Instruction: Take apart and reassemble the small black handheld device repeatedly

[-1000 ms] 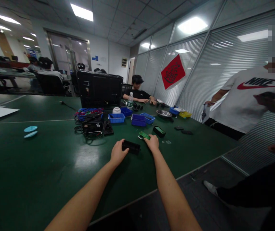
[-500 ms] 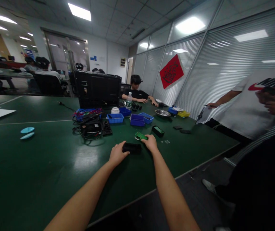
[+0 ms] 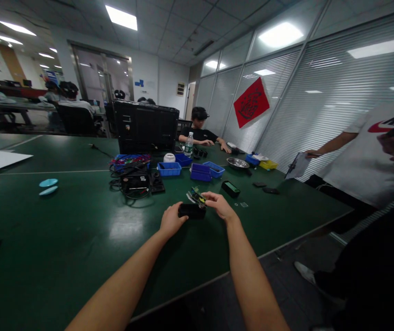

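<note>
My left hand [image 3: 171,222] grips the left end of a black box-like housing [image 3: 193,211], which lies lengthwise just above or on the green table. Just behind the housing is a green circuit board [image 3: 195,195], tilted, with a pale part at its left side and a yellowish spot. The fingers of my right hand [image 3: 219,205] are closed on the board's right side. Beyond that hand stands another black box [image 3: 230,188] with a green top. A small ring [image 3: 236,204] and a clear square piece [image 3: 244,205] lie to its right.
Blue bins [image 3: 169,169], a cable-wrapped black device [image 3: 135,184] and a metal bowl [image 3: 237,163] stand farther back. Flat black pieces [image 3: 270,190] lie at right. A person [image 3: 200,128] sits across the table; another [image 3: 365,151] stands at right, holding papers.
My right hand has turned the circuit board from nearly flat to tilted, over the back of the housing. The view has swung slightly left; my left hand keeps its grip.
</note>
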`<state>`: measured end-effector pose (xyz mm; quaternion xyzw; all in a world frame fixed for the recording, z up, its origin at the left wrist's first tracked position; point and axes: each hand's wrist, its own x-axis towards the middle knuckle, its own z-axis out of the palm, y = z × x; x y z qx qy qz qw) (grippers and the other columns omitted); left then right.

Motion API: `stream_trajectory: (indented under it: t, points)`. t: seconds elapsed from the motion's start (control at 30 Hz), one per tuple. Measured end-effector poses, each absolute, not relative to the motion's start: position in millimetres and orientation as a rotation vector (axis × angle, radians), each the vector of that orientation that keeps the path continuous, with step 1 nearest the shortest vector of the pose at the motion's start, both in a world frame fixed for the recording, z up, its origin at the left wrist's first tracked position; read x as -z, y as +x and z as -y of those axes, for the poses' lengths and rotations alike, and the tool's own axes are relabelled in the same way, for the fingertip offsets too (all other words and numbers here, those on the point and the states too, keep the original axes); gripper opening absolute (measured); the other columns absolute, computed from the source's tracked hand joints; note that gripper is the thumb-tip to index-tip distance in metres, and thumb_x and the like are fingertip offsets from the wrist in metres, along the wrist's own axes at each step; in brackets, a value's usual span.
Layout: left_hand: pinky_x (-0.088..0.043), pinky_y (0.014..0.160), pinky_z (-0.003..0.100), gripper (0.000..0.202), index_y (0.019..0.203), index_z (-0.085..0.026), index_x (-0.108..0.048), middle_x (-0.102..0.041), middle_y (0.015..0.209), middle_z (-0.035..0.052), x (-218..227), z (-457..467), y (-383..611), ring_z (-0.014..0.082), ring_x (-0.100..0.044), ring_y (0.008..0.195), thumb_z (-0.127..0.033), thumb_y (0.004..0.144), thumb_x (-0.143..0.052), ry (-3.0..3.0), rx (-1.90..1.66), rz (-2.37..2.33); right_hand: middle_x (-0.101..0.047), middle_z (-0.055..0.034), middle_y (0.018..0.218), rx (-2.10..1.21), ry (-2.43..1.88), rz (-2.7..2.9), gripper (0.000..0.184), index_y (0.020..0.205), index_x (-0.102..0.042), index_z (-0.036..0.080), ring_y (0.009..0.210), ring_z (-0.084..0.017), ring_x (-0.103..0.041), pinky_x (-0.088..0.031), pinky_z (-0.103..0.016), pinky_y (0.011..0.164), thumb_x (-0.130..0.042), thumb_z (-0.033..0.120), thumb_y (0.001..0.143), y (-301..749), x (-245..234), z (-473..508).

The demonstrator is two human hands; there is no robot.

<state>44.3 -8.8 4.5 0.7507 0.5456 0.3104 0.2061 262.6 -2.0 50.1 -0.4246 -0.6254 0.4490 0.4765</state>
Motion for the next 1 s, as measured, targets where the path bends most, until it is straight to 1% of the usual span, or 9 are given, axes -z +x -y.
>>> stream_trajectory:
  t: [0.13,0.3,0.43,0.53,0.7,1.0]
  points:
    - [-0.037,0.087,0.029,0.056,0.119,-0.024,-0.047,-0.059,0.111,0.0041,-8.6,10.7,44.9,0.0203,-0.052,0.102,-0.029,0.066,-0.065,2.079,-0.835,-1.526,-0.061,-0.0025,0.090,-1.054,-1.150,1.669,0.040,0.098,-0.064,0.015,0.082,-0.016,-0.054,-0.039,-0.030,0.078,-0.067,0.030,0.061,262.7,-46.6,-0.7]
    - [-0.036,0.088,0.027,0.058,0.121,-0.023,-0.045,-0.058,0.113,0.0040,-10.5,11.6,44.9,0.0187,-0.051,0.103,-0.030,0.067,-0.064,2.078,-0.806,-1.530,-0.058,-0.0007,0.081,-0.999,-1.245,1.750,0.042,0.099,-0.063,0.016,0.073,-0.013,-0.050,-0.039,-0.027,0.071,-0.067,0.030,0.060,261.4,-41.6,-4.1]
    - [-0.036,0.088,0.027,0.059,0.123,-0.022,-0.043,-0.058,0.114,0.0045,-10.8,12.0,44.9,0.0191,-0.051,0.104,-0.030,0.068,-0.063,2.079,-0.802,-1.537,-0.056,-0.0003,0.079,-0.995,-1.283,1.783,0.043,0.100,-0.063,0.017,0.069,-0.013,-0.049,-0.040,-0.026,0.068,-0.068,0.028,0.058,259.1,-41.3,-4.0]
    - [-0.036,0.088,0.028,0.060,0.125,-0.022,-0.041,-0.057,0.114,0.0049,-11.0,11.8,45.1,0.0195,-0.050,0.105,-0.029,0.069,-0.062,2.076,-0.790,-1.549,-0.056,-0.0004,0.080,-1.000,-1.294,1.800,0.043,0.099,-0.063,0.017,0.071,-0.013,-0.050,-0.041,-0.026,0.068,-0.068,0.027,0.058,257.1,-43.3,-2.2]
    - [-0.035,0.089,0.028,0.061,0.126,-0.022,-0.040,-0.057,0.114,0.0052,-9.0,10.2,45.5,0.0191,-0.051,0.105,-0.028,0.069,-0.062,2.090,-0.795,-1.553,-0.059,-0.0019,0.089,-1.067,-1.263,1.801,0.044,0.102,-0.060,0.017,0.082,-0.016,-0.054,-0.042,-0.029,0.075,-0.067,0.026,0.060,254.2,-47.4,0.8]
    - [-0.035,0.090,0.029,0.061,0.126,-0.022,-0.039,-0.057,0.115,0.0050,-11.7,11.5,44.7,0.0192,-0.050,0.105,-0.027,0.070,-0.061,2.089,-0.783,-1.555,-0.061,-0.0032,0.092,-1.022,-1.275,1.831,0.043,0.102,-0.061,0.016,0.085,-0.018,-0.055,-0.041,-0.031,0.079,-0.067,0.028,0.061,254.4,-48.3,1.0]
